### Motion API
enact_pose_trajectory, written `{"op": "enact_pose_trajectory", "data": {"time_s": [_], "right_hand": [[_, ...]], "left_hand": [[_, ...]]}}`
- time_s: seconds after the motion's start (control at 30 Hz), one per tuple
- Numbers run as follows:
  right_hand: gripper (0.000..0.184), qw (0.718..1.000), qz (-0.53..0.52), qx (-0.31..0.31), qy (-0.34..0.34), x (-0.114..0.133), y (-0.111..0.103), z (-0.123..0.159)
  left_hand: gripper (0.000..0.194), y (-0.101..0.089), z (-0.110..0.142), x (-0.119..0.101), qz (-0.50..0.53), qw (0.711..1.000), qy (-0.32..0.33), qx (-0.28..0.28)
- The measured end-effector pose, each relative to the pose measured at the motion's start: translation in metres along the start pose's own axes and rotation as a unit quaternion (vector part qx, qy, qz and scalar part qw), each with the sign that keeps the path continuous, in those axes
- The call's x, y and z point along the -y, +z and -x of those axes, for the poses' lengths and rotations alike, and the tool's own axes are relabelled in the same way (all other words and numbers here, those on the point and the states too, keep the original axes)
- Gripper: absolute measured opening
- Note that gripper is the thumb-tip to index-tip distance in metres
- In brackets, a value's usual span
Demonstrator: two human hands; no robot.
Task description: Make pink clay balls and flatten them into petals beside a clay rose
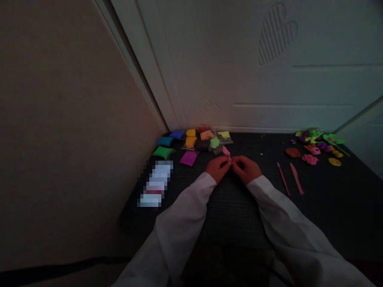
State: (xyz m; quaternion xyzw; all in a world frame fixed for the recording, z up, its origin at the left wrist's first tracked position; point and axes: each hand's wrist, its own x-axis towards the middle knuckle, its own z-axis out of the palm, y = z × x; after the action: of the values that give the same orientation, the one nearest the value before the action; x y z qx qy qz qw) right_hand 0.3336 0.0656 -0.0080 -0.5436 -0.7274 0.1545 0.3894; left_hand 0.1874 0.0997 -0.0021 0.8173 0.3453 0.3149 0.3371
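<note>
Left hand and right hand meet over the middle of the dark tabletop, each with thumb and forefinger pinching the near end of a pink clay packet, whose coloured part sticks up beyond the fingertips. Dim light hides exactly where each grip falls. If the two pull unevenly, the thin plastic could tear or slip, and the clay might drop out or smear against the light-green clay just behind. An elbow swinging outward could carry the right sleeve into the pink clay knife and the slim pink modelling stick, while the magenta packet lies near enough for the left knuckles to nudge.
</note>
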Motion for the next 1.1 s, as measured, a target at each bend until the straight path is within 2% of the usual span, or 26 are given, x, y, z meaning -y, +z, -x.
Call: {"op": "enact_pose_trajectory", "data": {"time_s": [0.43,0.63,0.87,1.1], "right_hand": [[0.019,0.995,-0.079,0.030,0.048,-0.007,0.000,0.000],[0.022,0.990,-0.115,0.004,0.080,-0.015,0.002,-0.002],[0.021,0.991,-0.091,-0.007,0.102,-0.016,0.009,0.000],[0.021,0.992,-0.038,-0.031,0.115,-0.006,0.004,-0.001]], "left_hand": [[0.025,0.001,0.000,0.004,0.058,0.998,0.002,0.014],[0.024,0.001,0.000,0.003,0.073,0.997,-0.001,0.017],[0.024,0.004,-0.002,0.002,0.019,0.999,-0.027,-0.024],[0.021,0.005,0.000,-0.001,-0.084,0.994,-0.040,-0.049]]}}
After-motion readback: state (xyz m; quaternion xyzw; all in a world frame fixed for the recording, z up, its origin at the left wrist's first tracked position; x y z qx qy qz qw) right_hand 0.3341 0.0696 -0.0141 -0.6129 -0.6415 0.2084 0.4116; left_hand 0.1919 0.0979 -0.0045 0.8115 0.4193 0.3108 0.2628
